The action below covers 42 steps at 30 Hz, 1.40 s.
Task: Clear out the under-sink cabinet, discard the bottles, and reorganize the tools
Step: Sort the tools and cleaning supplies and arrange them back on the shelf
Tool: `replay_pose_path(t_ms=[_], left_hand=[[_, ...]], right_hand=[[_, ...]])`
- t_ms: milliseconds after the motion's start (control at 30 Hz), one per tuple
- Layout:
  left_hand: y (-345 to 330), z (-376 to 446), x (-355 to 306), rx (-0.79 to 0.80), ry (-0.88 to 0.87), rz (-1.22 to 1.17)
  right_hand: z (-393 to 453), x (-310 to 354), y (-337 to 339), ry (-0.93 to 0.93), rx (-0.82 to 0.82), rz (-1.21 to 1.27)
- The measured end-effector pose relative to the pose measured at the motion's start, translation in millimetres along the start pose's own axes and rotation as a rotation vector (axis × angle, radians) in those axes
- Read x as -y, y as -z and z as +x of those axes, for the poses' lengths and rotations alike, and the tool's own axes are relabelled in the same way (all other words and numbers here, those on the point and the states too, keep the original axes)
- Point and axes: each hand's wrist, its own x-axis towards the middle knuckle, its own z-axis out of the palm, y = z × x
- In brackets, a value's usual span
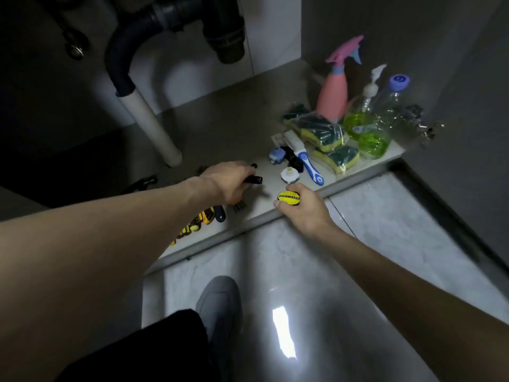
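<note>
From the head camera, the open under-sink cabinet fills the upper half of the picture, its pale floor (220,128) dim and running back to a light rear wall. A dark drain trap (176,20) hangs from above and bends into a white pipe (150,125) that slants down to the cabinet floor. In front of the cabinet's front edge lies a glossy grey marble-look room floor (275,271) with a bright reflection on it; a grey shoe (220,307) and a dark trouser leg stand there.

The left hand (228,183) reaches into the cabinet and grips a small black cylindrical object (254,179), fingers curled round it. Under that forearm, near the front edge, lie yellow-and-black tools (198,221), partly hidden, with dark bristles just beside them. The right hand (305,208) is at the front edge and pinches a roll of black tape (288,196) with a yellow label.

To the right on the cabinet floor stands a group close to the side wall: a pink spray bottle (333,95), a clear pump bottle (360,114) with green liquid, and a clear bottle (391,97) with a lilac cap. In front of them lie packs of yellow-and-green sponges (325,130), a blue-and-white brush (305,161), a small blue-and-white part (276,155) and a white knob (289,173). A metal hinge (421,125) sits on the right side wall.
</note>
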Motion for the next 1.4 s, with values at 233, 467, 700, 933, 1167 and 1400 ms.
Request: replay_pose_path(t_ms=[233,467,700,933,1167,1400], left_hand=[[-33.3,61.9,26.4,-0.043,-0.124,-0.028],[-46.1,76.6,47.1,0.016,-0.126,-0.048],[-49.9,70.7,53.9,-0.003,-0.115,-0.084],[-54.5,61.0,53.1,-0.002,-0.106,-0.100],[-54.0,55.6,53.8,-0.019,-0.114,-0.075],[-45.5,59.8,51.6,-0.039,-0.229,0.049]], right_hand=[[32.4,-11.0,-43.4,0.341,-0.209,-0.429],[39.2,-17.6,-58.0,0.365,-0.185,-0.490],[31.4,-13.1,-56.1,0.391,-0.278,-0.608],[35.4,-12.0,-58.1,0.363,-0.258,-0.468],[40.3,-8.6,-62.3,0.340,-0.251,-0.444],[38.2,-11.9,-58.5,0.300,-0.257,-0.376]])
